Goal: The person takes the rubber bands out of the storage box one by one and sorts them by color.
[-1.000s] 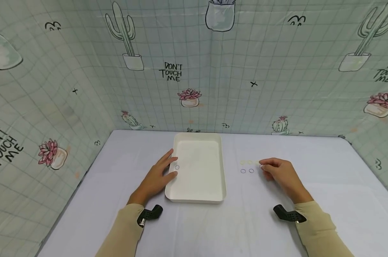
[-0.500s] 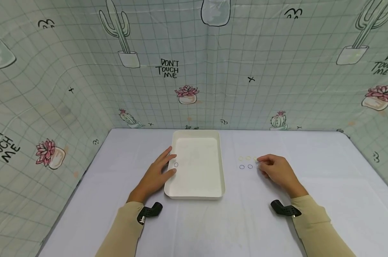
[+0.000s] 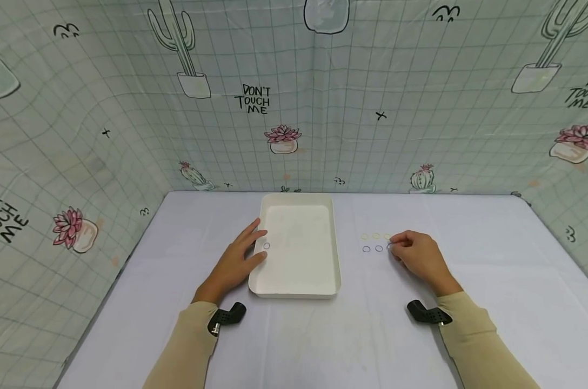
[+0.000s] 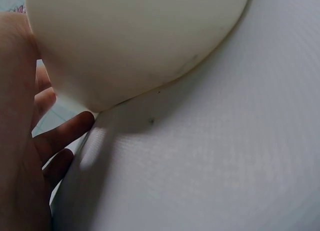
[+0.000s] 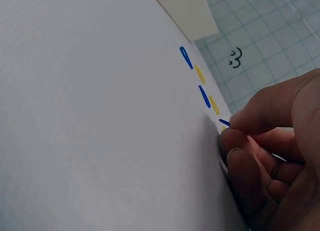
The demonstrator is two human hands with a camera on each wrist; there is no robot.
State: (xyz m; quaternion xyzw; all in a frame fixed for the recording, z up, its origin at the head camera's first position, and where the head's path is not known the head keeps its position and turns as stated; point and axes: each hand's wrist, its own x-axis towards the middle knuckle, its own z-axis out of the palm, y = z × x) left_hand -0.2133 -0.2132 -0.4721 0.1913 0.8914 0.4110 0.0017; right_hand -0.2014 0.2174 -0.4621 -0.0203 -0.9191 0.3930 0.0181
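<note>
My left hand (image 3: 233, 265) rests at the left side of a white rectangular tray (image 3: 294, 295), thumb and forefinger reaching over the rim with fingers spread. Between those fingertips, at the tray's left side, lies a thin blue ring (image 3: 267, 246), probably a rubber band. To the right of the tray my right hand (image 3: 420, 259) pinches the rightmost blue rubber band (image 5: 224, 122) at the table surface; the fingertips partly cover it. Two more blue rubber bands (image 3: 366, 249) lie left of it in a row. Behind them runs a row of yellow rubber bands (image 3: 376, 236).
A white cloth (image 3: 294, 346) covers the table. A curtain (image 3: 333, 135) with cactus prints and a grid hangs behind the table and along both sides. Each wrist wears a black camera mount (image 3: 228, 314) over a tan sleeve.
The right fingers have shifted slightly left at the row's right end, and a third blue rubber band now shows by the fingertips. The left hand stays on the tray. The head view tilts slightly.
</note>
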